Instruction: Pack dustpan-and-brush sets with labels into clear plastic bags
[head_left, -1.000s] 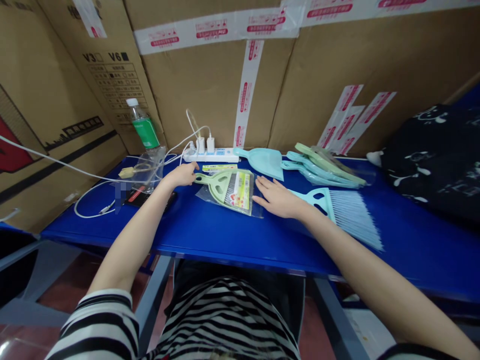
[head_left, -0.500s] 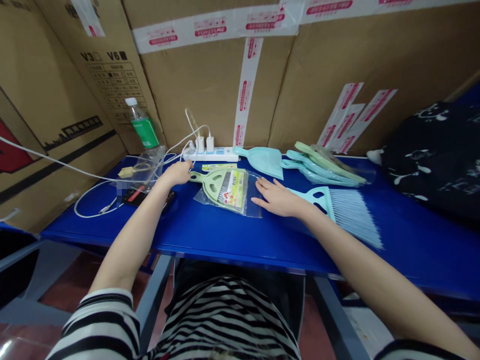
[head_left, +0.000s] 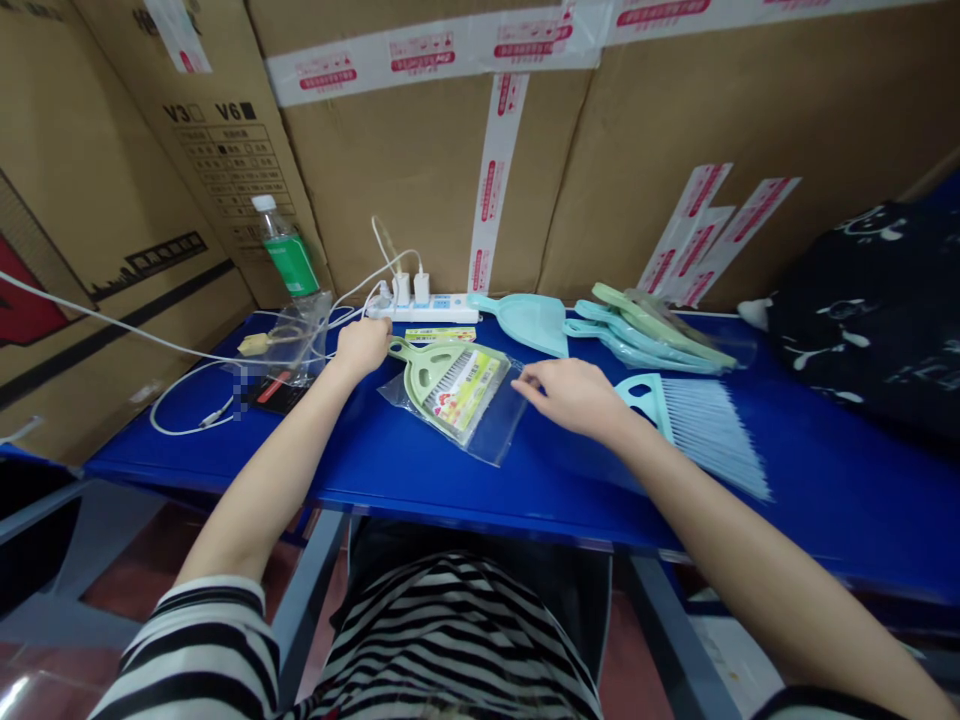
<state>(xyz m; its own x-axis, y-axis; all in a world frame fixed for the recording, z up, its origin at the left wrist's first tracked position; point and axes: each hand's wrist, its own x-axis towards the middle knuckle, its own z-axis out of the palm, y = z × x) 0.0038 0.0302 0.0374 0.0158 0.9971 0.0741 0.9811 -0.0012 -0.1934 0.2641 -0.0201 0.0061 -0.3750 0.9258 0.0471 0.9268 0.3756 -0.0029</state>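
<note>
A green dustpan (head_left: 424, 372) lies on the blue table in a clear plastic bag (head_left: 491, 440), together with a grey-bristled brush and a yellow-green label card (head_left: 472, 390). My left hand (head_left: 363, 346) is closed around the end of the dustpan's handle. With thumb and fingers together, my right hand (head_left: 574, 395) pinches the upper right edge of the bag. Just right of that hand rests a light blue brush (head_left: 701, 420), its handle partly hidden behind my wrist. Behind lies a light blue dustpan (head_left: 529, 320).
Several blue and green dustpans (head_left: 652, 335) are stacked at the back right, near a dark patterned bag (head_left: 862, 320). A power strip (head_left: 427, 312) with white plugs and cables stands at the back. On the left are a bottle (head_left: 289, 260) and a black phone-like object (head_left: 279, 395). Cardboard walls the rear.
My right hand has gone from lying flat beside the bag to pinching its edge. The bagged dustpan has turned, its wide end swinging toward me and slightly right.
</note>
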